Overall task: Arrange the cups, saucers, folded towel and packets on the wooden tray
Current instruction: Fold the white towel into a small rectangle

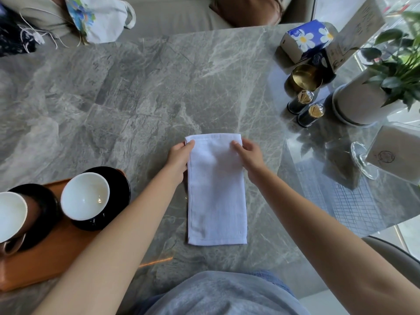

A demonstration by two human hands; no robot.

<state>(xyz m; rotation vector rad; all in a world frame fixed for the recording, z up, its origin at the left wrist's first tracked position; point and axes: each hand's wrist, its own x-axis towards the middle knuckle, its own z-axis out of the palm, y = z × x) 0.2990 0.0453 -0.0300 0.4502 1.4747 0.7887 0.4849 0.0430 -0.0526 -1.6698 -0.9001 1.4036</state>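
A white towel (217,196), folded into a long strip, lies flat on the grey marble table (136,98) in front of me. My left hand (180,159) pinches its far left corner, thumb on top. My right hand (248,153) grips the far right corner the same way. At the lower left a wooden tray (45,258) carries two black saucers, one (118,192) and another (45,208), each with a white cup: one cup (85,200) and a second (10,215) cut off by the frame edge. No packets are visible.
At the right stand a blue tissue box (305,39), a brass cup (304,77), two toothpick holders (305,108), a potted plant (368,101) and an acrylic sign stand (386,153). A sofa with a cloth bag (100,17) lies beyond the far edge.
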